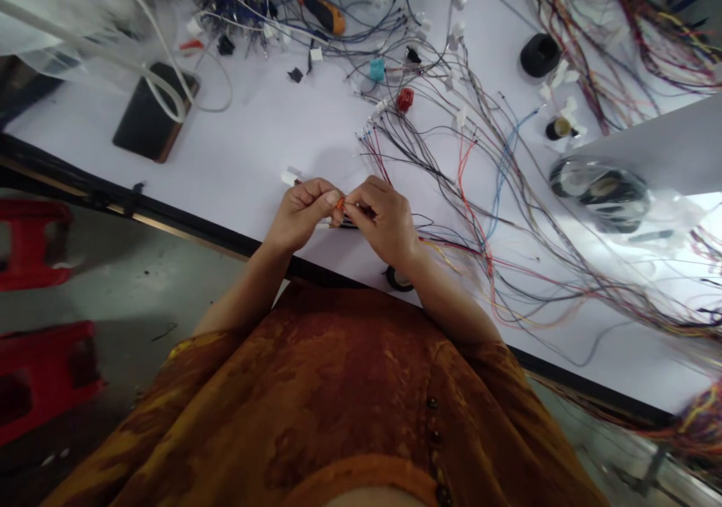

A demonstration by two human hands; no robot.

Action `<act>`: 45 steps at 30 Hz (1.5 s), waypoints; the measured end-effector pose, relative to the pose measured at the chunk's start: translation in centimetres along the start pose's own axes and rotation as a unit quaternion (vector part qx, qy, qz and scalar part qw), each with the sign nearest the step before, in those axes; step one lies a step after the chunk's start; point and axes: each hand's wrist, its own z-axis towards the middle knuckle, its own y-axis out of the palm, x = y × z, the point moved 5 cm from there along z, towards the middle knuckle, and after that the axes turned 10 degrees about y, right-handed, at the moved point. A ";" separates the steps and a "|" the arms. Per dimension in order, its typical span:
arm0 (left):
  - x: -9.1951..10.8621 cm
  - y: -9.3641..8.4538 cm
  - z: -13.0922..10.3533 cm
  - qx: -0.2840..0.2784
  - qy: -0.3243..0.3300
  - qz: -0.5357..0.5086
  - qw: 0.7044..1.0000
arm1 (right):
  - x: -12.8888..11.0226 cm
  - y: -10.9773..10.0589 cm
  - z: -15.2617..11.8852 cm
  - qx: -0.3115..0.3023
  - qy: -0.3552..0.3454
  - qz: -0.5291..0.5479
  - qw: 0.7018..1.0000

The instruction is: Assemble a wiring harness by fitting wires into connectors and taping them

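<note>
Near the table's front edge, my left hand (pixel 307 210) pinches a small orange connector (pixel 341 203) between thumb and fingers. Close against it on the right, my right hand (pixel 382 217) has its fingertips pressed together at the connector, on what looks like a thin wire mostly hidden by the fingers. Dark wires pass beneath both hands. A white connector (pixel 290 178) sticks out just beyond my left fingers. Thin red and black wires spread over the table to the right of my hands.
A black roll of tape (pixel 398 278) lies by the front edge. Further back are a red connector (pixel 404 100), a blue connector (pixel 377 69), an orange-black tool (pixel 324 12) and a dark phone (pixel 156 113). Wire bundles (pixel 564 266) cover the right side. Red stools (pixel 45 371) stand at left.
</note>
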 end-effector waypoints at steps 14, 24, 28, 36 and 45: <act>2.6 -1.4 -0.4 0.057 0.050 0.034 0.997 | 0.8 1.2 -1.0 -0.029 0.022 -0.027 0.999; -0.7 -1.8 -1.0 0.118 -0.103 -0.152 0.976 | 1.5 3.3 0.1 -0.039 0.033 -0.150 0.987; -0.4 -2.1 -0.9 0.106 -0.108 -0.124 0.981 | 1.7 3.6 0.6 -0.055 0.035 -0.135 0.989; 1.0 -4.5 0.1 0.170 0.001 -0.068 0.983 | 2.3 -3.3 -5.8 0.081 0.040 -0.161 0.983; 0.9 -5.5 1.7 0.166 0.046 -0.065 0.983 | 7.0 -3.6 -11.7 -0.054 0.272 -0.209 0.938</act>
